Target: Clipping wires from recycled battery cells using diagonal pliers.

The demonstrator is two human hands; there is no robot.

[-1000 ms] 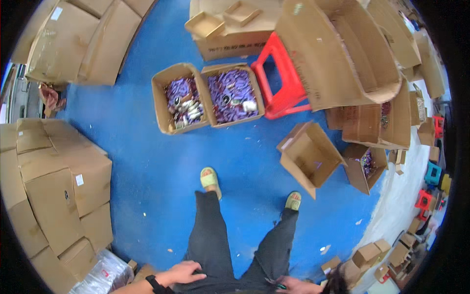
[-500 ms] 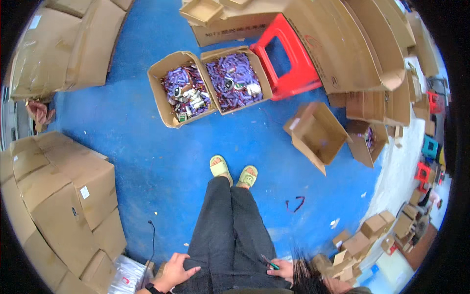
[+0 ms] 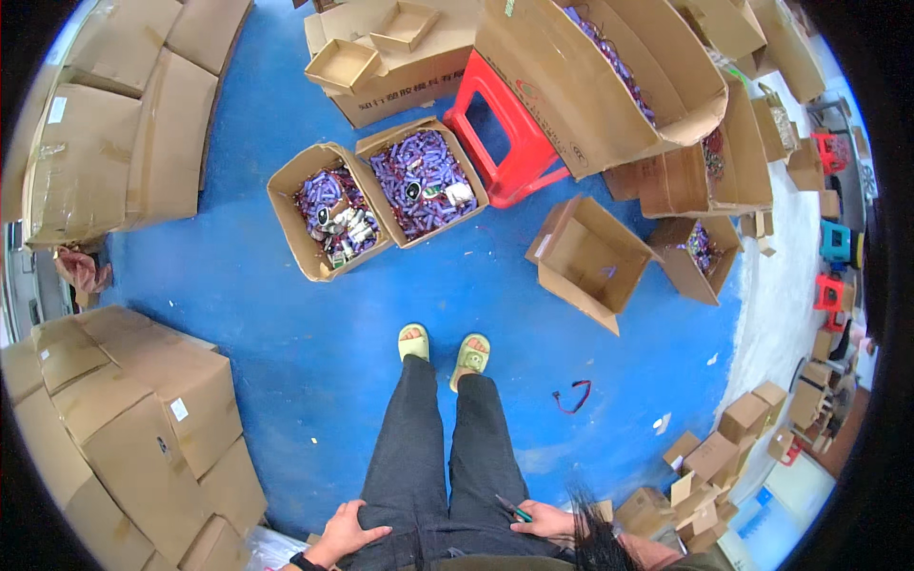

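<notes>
Blue workshop floor (image 3: 238,305) fills the frame; at the bottom edge the right hand (image 3: 547,521) grips a slim green-tipped tool (image 3: 512,508), likely light, stiff, best pinched mid-shaft. Left hand (image 3: 345,535) rests flat and released on the dark trouser thigh (image 3: 405,466).

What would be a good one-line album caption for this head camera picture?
Seated on a blue floor among cardboard boxes, a person rests the left hand on a thigh while the right hand holds a small green-handled tool.

Blue floor (image 3: 238,314) with two open boxes of purple parts (image 3: 376,205) beside a red stool (image 3: 509,143), an empty open box (image 3: 586,257), stacked cartons (image 3: 124,409) at its left edge
</notes>
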